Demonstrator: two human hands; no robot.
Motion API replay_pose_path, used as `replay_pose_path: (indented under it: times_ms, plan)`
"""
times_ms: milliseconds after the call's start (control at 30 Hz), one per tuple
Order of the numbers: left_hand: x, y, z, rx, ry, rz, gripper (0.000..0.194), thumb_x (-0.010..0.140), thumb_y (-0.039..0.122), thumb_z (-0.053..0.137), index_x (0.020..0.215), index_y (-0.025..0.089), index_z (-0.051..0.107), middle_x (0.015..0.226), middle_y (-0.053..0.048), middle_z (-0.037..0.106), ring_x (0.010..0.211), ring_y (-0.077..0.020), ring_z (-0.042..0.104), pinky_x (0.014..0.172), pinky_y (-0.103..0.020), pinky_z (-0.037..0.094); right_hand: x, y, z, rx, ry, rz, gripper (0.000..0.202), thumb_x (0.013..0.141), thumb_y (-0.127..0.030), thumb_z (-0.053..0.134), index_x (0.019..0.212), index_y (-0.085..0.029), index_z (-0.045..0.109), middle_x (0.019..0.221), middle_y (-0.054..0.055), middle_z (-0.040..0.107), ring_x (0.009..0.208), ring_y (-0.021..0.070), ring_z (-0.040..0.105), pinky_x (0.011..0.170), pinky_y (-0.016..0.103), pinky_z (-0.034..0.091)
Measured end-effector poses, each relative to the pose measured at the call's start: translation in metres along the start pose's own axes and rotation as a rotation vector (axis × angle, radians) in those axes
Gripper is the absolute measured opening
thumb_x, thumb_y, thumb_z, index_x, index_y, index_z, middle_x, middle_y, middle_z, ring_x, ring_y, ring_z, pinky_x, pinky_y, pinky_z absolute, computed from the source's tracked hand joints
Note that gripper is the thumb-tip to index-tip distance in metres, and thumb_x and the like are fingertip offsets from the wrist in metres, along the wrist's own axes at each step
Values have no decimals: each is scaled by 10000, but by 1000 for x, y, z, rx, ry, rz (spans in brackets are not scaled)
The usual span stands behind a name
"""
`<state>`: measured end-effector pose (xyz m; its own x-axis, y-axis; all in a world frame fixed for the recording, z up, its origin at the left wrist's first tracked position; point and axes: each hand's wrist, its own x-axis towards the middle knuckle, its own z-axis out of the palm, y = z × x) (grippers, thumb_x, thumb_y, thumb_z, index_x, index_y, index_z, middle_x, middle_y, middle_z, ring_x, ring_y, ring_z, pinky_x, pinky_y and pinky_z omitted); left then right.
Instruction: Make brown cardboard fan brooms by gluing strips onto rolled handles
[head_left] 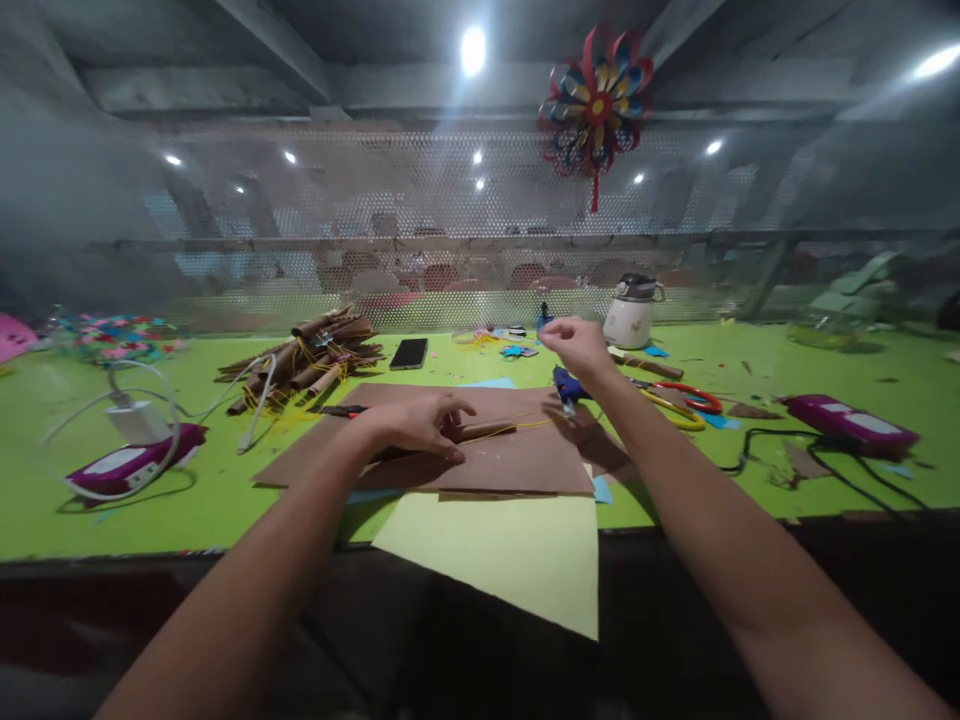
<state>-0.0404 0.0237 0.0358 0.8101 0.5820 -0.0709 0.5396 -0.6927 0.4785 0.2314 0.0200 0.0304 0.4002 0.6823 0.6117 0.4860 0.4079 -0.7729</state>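
My left hand (424, 422) is closed around one end of a small brown paper roll (484, 431) lying on the brown cardboard sheet (517, 470). A thin yellow string (536, 423) runs from the roll toward the right. My right hand (579, 345) is raised above the table with its fingers pinched together; anything between them is too small to make out. Under my right wrist lies a blue glue gun (570, 385). Scissors with red and yellow handles (682, 420) are beside my right forearm. A dark-bladed tool with red (345, 411) lies by my left wrist.
A pile of brown paper rolls (315, 360) tangled with yellow string lies back left, near a black phone (409, 353). A white jug (631, 312) stands at the back. Purple power strips (855, 424) with cables lie right and left. Yellow paper (510, 550) overhangs the front edge.
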Motion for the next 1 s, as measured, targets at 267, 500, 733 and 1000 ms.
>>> replay_pose_path:
  times_ms: [267,500,733,1000]
  plan:
    - [-5,-10,8,70,84,29,366,625,350,673,965,226,623,858,-36,644,724,-175,557,596,-239,371,-3,0,-2,52,10,118,344,661,-445,624,507,-139,596,405,-35,458,396,85,398,434,238,389]
    - [-6,-21,19,177,198,117,259,723,363,597,906,193,664,874,-74,631,724,-185,547,634,-269,362,-29,-17,19,-55,-200,-47,388,726,-453,575,483,-151,600,370,-33,459,389,94,430,431,221,333]
    - [-5,-24,23,156,221,150,232,746,346,571,886,203,691,803,-70,643,654,-175,533,614,-271,347,-116,-72,-20,-294,-755,-315,188,799,-329,555,833,-199,687,753,35,669,666,149,582,632,273,447]
    - [-4,-24,25,151,234,134,214,703,330,596,834,189,688,792,-59,644,712,-182,544,649,-260,367,-231,-88,-53,-541,-692,-580,465,760,-215,591,1213,-186,491,1149,155,557,1057,310,472,857,506,413]
